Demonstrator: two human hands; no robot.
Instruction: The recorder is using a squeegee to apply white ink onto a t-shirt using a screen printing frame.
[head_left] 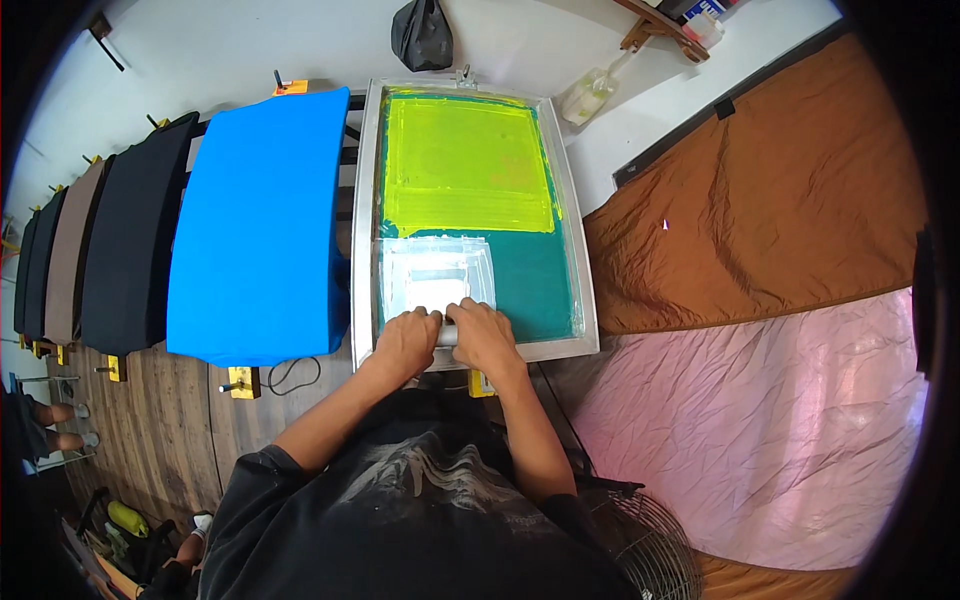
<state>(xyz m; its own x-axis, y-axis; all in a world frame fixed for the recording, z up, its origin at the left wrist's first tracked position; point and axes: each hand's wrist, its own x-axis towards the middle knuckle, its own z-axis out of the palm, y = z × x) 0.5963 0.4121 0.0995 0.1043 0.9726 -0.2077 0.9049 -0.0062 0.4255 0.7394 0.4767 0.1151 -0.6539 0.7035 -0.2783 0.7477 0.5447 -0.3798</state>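
Note:
A screen-printing frame [586, 290] with a silver rim and green mesh lies in front of me. Bright yellow-green ink [465, 160] covers its far part, and a smaller patch of white ink [436, 262] lies at the near left. Both hands are at the frame's near end, fingers curled over a squeegee [447, 336] whose pale handle shows between them. My left hand [405, 345] grips its left side and my right hand [484, 338] its right side. The squeegee's blade is hidden under my hands.
To the left, a bright blue shirt [262, 225] is stretched over a board, with black [140, 235] and brown shirts [78, 255] on boards beyond. Brown cloth [760, 180] hangs at the right. A wire fan [650, 545] stands near my right side. Other people's legs [65, 425] show at far left.

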